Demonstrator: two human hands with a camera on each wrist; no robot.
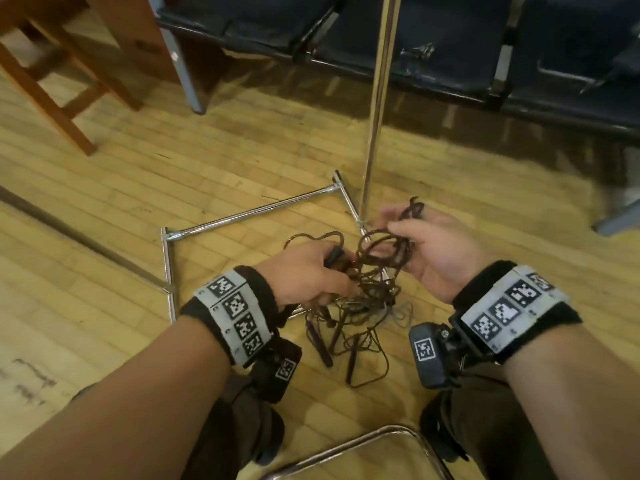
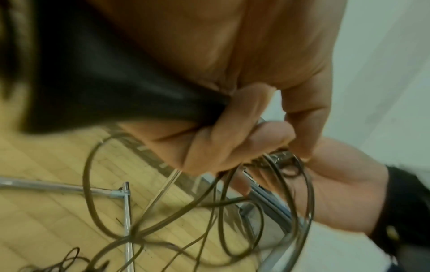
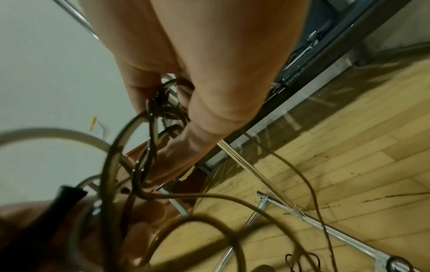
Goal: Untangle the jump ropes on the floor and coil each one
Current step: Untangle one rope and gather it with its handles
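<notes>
Head view: my left hand (image 1: pixel 304 271) grips a black cylindrical rope handle (image 1: pixel 334 255); my right hand (image 1: pixel 429 251) pinches tangled thin brown jump-rope cords (image 1: pixel 372 271).

No legible text, brand name, number or sign appears in any view. The only printed markings are black-and-white square fiducial patterns on the grey-and-black wristband of the left arm (image 1: pixel 234 313), the grey-and-black wristband of the right arm (image 1: pixel 509 311) and the two black wrist-mounted camera housings (image 1: pixel 431 355); these patterns carry no readable characters.
</notes>
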